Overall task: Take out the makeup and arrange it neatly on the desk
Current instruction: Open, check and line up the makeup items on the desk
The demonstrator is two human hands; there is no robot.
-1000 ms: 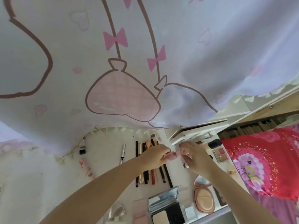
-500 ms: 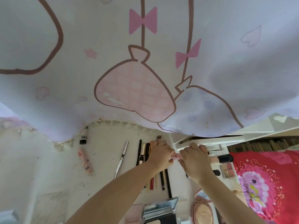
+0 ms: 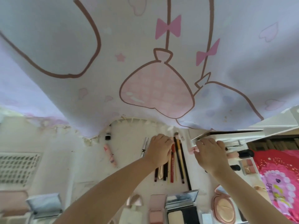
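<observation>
Most of the makeup already lies on your desk (image 3: 132,183): open compacts (image 3: 181,207) along the near edge, then the row of pencils and brushes (image 3: 175,160) your left hand (image 3: 159,151) rests on, fingers flat. Your right hand (image 3: 210,154) pinches a small pink item (image 3: 193,149), not yet placed.

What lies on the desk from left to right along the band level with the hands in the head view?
Pink tube → silver pen → left hand → row of pencils and brushes → small pink item → right hand → black-capped tube.
</observation>
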